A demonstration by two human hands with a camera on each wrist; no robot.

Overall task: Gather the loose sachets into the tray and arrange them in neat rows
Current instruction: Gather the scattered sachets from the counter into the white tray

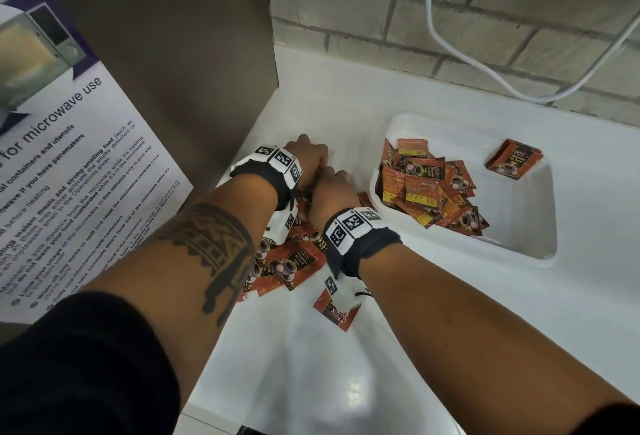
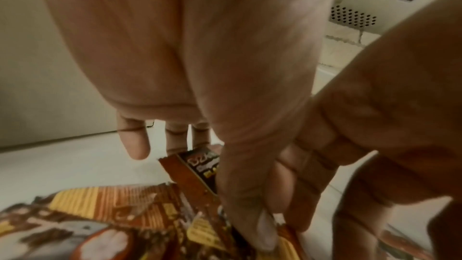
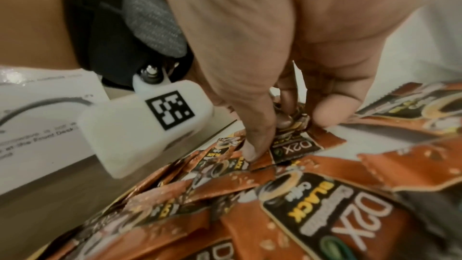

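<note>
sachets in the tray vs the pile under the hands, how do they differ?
The sachets in the tray sit inside the white tray, untouched; the counter pile lies loose on the countertop under the left hand and right hand. Tray heap shows several yellow-printed backs; counter pile mostly fronts. Both are unsorted red-orange coffee sachets.

Glossy orange-brown foil sachets (image 1: 426, 188), crinkled at the edges. Smooth white plastic rectangular tray (image 1: 519, 223), faintly shiny. Glossy white countertop (image 1: 332, 372), mirroring light near. Rough pale brick wall (image 1: 450, 8) far right. Matt brown panel (image 1: 173, 36) far left, glossy printed paper notice (image 1: 69, 164).
</note>
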